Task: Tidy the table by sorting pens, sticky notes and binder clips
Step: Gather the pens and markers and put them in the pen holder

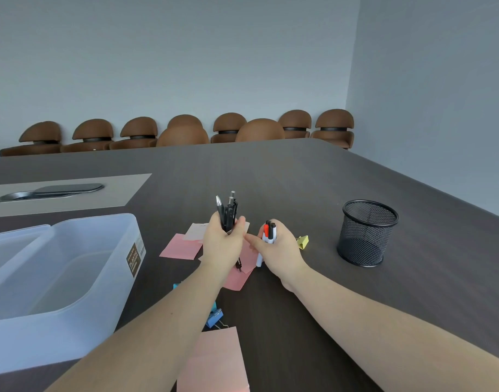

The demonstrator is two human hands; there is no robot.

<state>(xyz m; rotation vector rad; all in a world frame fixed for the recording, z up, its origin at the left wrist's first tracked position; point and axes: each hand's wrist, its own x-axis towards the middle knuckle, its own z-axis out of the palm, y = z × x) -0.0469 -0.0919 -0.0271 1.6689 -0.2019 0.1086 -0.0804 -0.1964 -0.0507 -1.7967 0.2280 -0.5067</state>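
Note:
My left hand (221, 244) is shut on a bunch of black pens (227, 209) that stick upward from my fist. Close beside it, my right hand (279, 247) grips white markers (269, 232) with red and black caps. Both hands hover over pink sticky notes (182, 247) scattered on the dark table (299, 176). More pink notes (214, 360) lie near the front edge. A yellow binder clip (303, 241) sits just right of my right hand. A blue binder clip (214, 318) lies under my left forearm. A black mesh pen cup (367, 233) stands empty to the right.
A translucent plastic bin (81, 278) with an inner divider sits at the left. A metal cable hatch (50, 191) is set in a grey panel at the far left. Brown chairs (183, 131) line the far wall behind the table.

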